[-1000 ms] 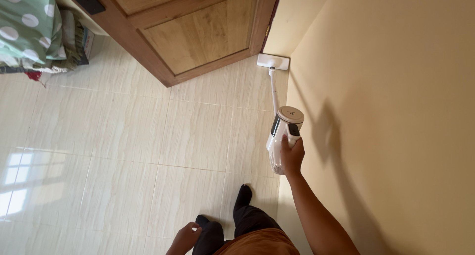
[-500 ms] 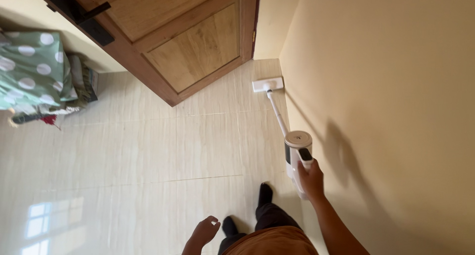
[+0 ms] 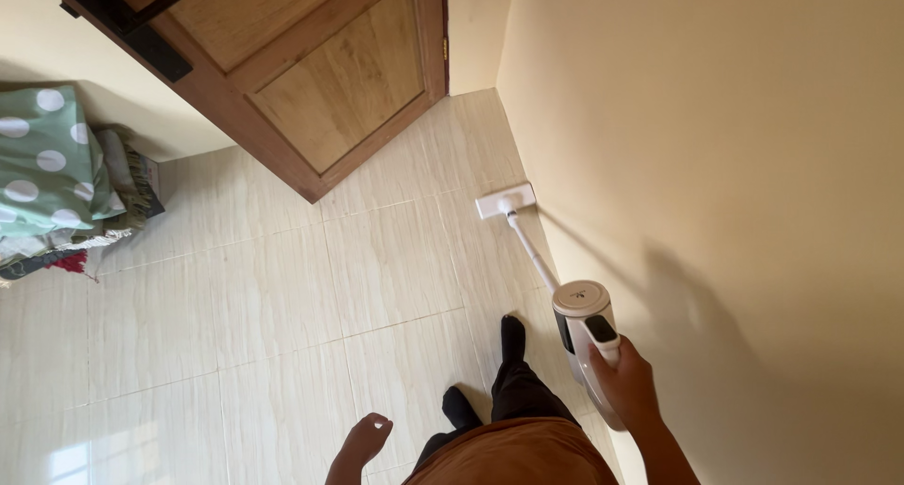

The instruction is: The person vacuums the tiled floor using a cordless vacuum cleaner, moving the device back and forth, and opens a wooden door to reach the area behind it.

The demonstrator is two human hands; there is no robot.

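My right hand (image 3: 626,386) grips the handle of a white stick vacuum cleaner (image 3: 582,327) at the lower right. Its thin tube slants up and left to a flat white floor head (image 3: 505,202) resting on the pale tile floor (image 3: 282,297), close to the cream wall (image 3: 716,165). My left hand (image 3: 363,443) hangs at the bottom centre, holding nothing, with fingers loosely curled and apart. My legs in dark trousers and dark socks (image 3: 511,339) stand between the two hands.
A wooden door (image 3: 311,61) with a black handle (image 3: 122,19) stands open at the top. A green cloth with white dots (image 3: 47,165) lies over a pile at the left edge. The cream wall runs along the right side.
The vacuum's floor head has been drawn back from the corner by the door along the wall toward me. My right hand moved lower with it, and the view shifted backward.
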